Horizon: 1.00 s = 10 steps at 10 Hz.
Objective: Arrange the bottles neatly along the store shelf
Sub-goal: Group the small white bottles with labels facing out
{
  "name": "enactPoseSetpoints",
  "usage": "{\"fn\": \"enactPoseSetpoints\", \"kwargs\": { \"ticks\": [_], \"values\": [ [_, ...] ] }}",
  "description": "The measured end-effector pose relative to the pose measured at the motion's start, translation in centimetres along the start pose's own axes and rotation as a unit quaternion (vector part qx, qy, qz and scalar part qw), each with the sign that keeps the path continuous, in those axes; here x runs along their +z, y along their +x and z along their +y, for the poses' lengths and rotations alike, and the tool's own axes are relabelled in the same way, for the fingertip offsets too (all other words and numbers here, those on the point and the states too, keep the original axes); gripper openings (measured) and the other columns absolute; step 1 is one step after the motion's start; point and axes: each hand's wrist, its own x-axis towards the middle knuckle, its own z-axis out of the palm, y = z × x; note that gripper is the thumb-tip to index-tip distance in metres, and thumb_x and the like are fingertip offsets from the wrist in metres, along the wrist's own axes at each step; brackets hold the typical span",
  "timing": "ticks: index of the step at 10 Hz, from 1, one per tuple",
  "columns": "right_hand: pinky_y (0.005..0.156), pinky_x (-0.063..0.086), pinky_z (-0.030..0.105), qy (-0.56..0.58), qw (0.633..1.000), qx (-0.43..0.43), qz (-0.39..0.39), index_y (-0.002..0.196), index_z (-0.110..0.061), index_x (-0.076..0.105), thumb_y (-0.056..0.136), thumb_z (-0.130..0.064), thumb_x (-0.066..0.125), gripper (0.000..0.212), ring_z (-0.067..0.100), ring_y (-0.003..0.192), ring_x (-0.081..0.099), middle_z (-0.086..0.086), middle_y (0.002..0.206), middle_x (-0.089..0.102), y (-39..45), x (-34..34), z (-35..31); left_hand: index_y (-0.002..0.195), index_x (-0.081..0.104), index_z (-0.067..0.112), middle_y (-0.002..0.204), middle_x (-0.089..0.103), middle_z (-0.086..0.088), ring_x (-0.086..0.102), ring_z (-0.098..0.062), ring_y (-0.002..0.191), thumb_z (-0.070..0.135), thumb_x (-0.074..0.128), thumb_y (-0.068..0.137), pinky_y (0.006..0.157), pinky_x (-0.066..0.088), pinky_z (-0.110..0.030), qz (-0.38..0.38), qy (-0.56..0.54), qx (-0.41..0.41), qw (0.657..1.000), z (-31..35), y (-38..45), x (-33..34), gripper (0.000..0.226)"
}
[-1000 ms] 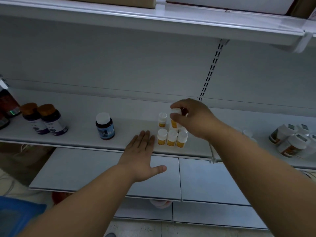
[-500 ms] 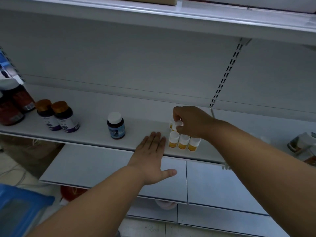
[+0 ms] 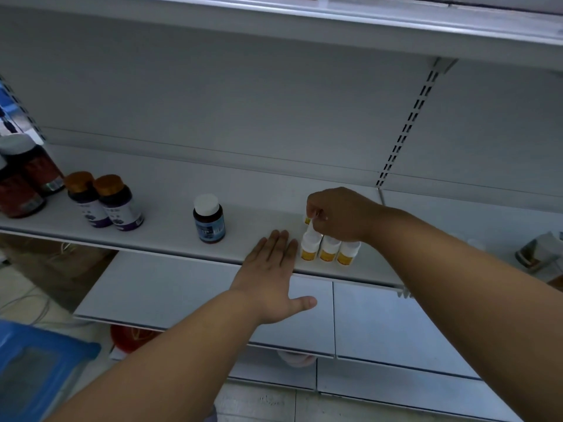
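Pinching what seems a small white bottle [image 3: 308, 220] behind the front row of three [image 3: 327, 249] on the shelf [image 3: 170, 236], our right hand [image 3: 338, 216] risks toppling them; our left hand [image 3: 271, 269] lies flat, holding nothing.

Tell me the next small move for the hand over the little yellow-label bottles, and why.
Probably lower the small bottle pinched in the right hand into the row behind the three front bottles and let go. It hangs tilted just above them, and the flat left hand already rests on the shelf edge beside the group.
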Motion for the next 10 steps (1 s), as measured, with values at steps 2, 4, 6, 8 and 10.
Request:
{"fn": "enactPoseSetpoints", "kwargs": {
  "ticks": [2,4,6,8,10],
  "values": [
    [0.076,0.044,0.032,-0.038,0.999,0.024,0.030,0.092,-0.023,0.061,0.087,-0.021,0.061,0.006,0.018,0.091,0.055,-0.003,0.095,0.059,-1.1,-0.9,2.0,0.154,-0.017,0.014,0.162,-0.024,-0.009,-0.024,-0.023,0.148,0.086,0.026,0.081,0.121,-0.011,-0.041,0.003,0.005,0.000,1.000,0.0,0.0,0.1,0.111],
    [0.065,0.030,0.022,-0.042,0.998,0.033,0.014,0.090,-0.025,0.063,0.085,-0.025,0.065,0.005,0.017,0.091,0.055,-0.002,0.096,0.056,-0.8,-0.5,2.7,0.154,-0.019,0.015,0.161,-0.028,-0.007,-0.027,-0.022,0.147,0.086,0.025,0.081,0.121,-0.012,-0.040,0.004,0.006,-0.004,1.000,0.0,0.1,0.1,0.111],
    [0.074,0.041,0.028,-0.024,0.999,0.024,-0.011,0.102,-0.027,0.063,0.082,-0.022,0.065,0.021,0.015,0.089,0.052,-0.004,0.098,0.050,-0.9,-0.2,3.1,0.154,-0.018,0.015,0.161,-0.027,-0.008,-0.026,-0.023,0.148,0.087,0.024,0.081,0.122,-0.011,-0.041,0.008,0.005,-0.004,1.000,0.0,0.0,0.3,0.111],
    [0.074,0.037,0.027,-0.041,0.998,0.022,-0.029,0.106,-0.020,0.065,0.082,-0.021,0.066,0.024,0.019,0.091,0.052,-0.001,0.098,0.045,-0.5,-0.2,3.2,0.154,-0.018,0.015,0.161,-0.027,-0.008,-0.026,-0.023,0.148,0.086,0.025,0.081,0.121,-0.011,-0.040,0.007,0.006,-0.002,1.000,0.0,0.0,0.1,0.111],
    [0.071,0.039,0.016,0.078,0.990,0.070,0.090,0.112,-0.025,0.063,0.086,-0.021,0.067,0.027,0.005,0.089,0.057,-0.010,0.102,0.061,-3.6,-4.0,2.3,0.154,-0.020,0.015,0.160,-0.029,-0.008,-0.028,-0.022,0.147,0.087,0.025,0.081,0.121,-0.013,-0.040,0.006,0.009,-0.004,1.000,0.0,0.0,0.2,0.111]
  ]
}}
